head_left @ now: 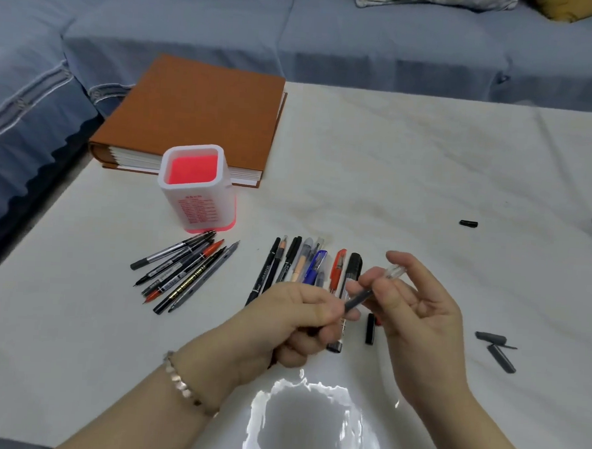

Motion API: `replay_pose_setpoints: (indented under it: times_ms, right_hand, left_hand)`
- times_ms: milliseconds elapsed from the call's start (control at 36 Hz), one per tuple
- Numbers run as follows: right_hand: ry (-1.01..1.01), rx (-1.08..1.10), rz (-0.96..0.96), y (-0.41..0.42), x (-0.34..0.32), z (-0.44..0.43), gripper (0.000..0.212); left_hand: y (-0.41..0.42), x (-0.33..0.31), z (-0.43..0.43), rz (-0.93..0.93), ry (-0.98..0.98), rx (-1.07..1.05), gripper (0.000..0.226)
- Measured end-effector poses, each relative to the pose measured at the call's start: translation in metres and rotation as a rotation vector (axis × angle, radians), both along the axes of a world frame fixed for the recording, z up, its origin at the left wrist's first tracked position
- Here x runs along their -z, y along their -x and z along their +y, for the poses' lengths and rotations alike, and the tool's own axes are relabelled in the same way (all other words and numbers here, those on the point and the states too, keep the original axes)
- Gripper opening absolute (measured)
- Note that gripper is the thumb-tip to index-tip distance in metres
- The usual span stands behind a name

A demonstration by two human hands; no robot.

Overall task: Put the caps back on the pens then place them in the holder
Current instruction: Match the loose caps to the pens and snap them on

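A dark pen (357, 301) is gripped in the curled fingers of the left hand (296, 324). Its long axis slants up and right toward the right hand (420, 316), where a clear cap (395, 272) is pinched at the fingertips, in line with the tip. The holder (199, 209) stands well apart to the far left, and only its pink floor is seen inside.

One wide-angle camera, worn on the person's head, looked forward and steeply down. It sat close above the left hand (293, 322) and right hand (420, 310), low in the frame. The white-covered table (394, 160) filled the middle, and the blue sofa (366, 39) crossed the far top edge.
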State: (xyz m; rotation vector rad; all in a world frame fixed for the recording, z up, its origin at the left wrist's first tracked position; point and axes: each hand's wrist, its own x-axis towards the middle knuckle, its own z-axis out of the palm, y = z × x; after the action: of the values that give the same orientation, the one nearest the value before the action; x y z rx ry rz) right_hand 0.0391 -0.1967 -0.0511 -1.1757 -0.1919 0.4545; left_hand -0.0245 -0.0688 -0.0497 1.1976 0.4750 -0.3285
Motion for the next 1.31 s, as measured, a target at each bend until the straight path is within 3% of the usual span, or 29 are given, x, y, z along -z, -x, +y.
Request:
replay_pose_setpoints:
  times_ms: [56, 194, 333, 389, 500, 583, 722, 833, 972, 1111, 1222, 1306]
  right_hand:
    - [0.013, 0.008, 0.018, 0.001, 0.002, 0.003, 0.017]
    - [0.104, 0.072, 0.141, 0.006, 0.019, 0.013, 0.014]
    - [0.220, -0.035, 0.103, -0.001, 0.024, 0.025, 0.016]
    - [0.301, -0.048, 0.047, -0.012, 0.025, 0.027, 0.019]
    - [0.554, -0.029, -0.146, -0.042, 0.032, 0.028, 0.024]
    - [0.739, -0.027, -0.279, -0.056, 0.039, 0.034, 0.029]
    - [0.940, -0.111, -0.462, -0.055, 0.042, 0.041, 0.039]
    - [1.000, -0.142, -0.599, -0.044, 0.040, 0.028, 0.026]
    - [0.989, -0.171, -0.628, -0.033, 0.045, -0.013, 0.015]
    - [1.080, -0.129, -0.628, -0.040, 0.049, -0.059, 0.019]
    - [1.145, -0.120, -0.646, -0.053, 0.044, -0.084, 0.042]
    - [1.335, -0.145, -0.619, -0.067, 0.047, -0.100, 0.027]
  left_hand:
    - [0.000, 0.005, 0.000, -0.031, -0.136, -0.028, 0.026]
    - [0.011, 0.023, 0.003, -0.298, -0.952, -0.037, 0.022]
    - [0.028, 0.034, 0.020, -0.280, -1.148, 0.013, 0.035]
    - [0.037, 0.041, 0.033, -0.236, -1.335, -0.004, 0.039]
    - [0.052, 0.057, 0.066, -0.113, -1.687, -0.158, 0.026]
    - [0.053, 0.061, 0.082, 0.033, -1.694, -0.152, 0.010]
    - [0.043, 0.061, 0.087, 0.164, -1.652, -0.109, 0.013]
    - [0.031, 0.064, 0.087, 0.202, -1.649, -0.070, 0.016]
    - [0.021, 0.063, 0.083, 0.195, -1.622, -0.003, 0.009]
    - [0.010, 0.050, 0.066, 0.026, -1.349, -0.109, 0.019]
    - [-0.003, 0.031, 0.038, -0.050, -1.024, -0.251, 0.009]
    - [-0.010, 0.025, 0.018, -0.086, -0.815, -0.300, 0.011]
